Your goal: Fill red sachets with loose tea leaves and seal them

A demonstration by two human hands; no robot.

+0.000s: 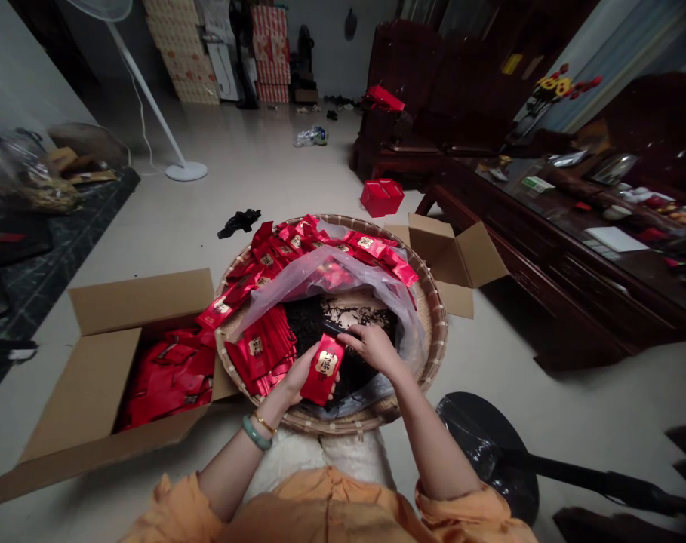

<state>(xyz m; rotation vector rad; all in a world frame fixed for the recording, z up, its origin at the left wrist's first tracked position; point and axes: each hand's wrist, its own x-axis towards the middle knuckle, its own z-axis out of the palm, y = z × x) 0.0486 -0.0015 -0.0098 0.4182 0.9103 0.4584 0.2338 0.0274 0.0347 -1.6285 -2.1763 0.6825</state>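
My left hand [297,377] grips a small red packet [323,369] with a gold label, held upright over the round woven basket [433,317]. My right hand [373,347] is at the packet's top edge, fingers bent around a small dark scoop-like thing above a pile of dark loose tea [320,320]. The tea lies on a clear plastic sheet [325,275] inside the basket. A stack of red packets [263,351] lies just left of my left hand, and several more red packets [297,245] are heaped along the basket's far side.
An open cardboard box [93,377] with red packets stands to the left of the basket. A smaller open box [456,256] sits behind the basket at right. A dark wooden table [574,256] runs along the right. A black round object [490,452] lies near my right elbow. A fan stand [184,170] is farther back.
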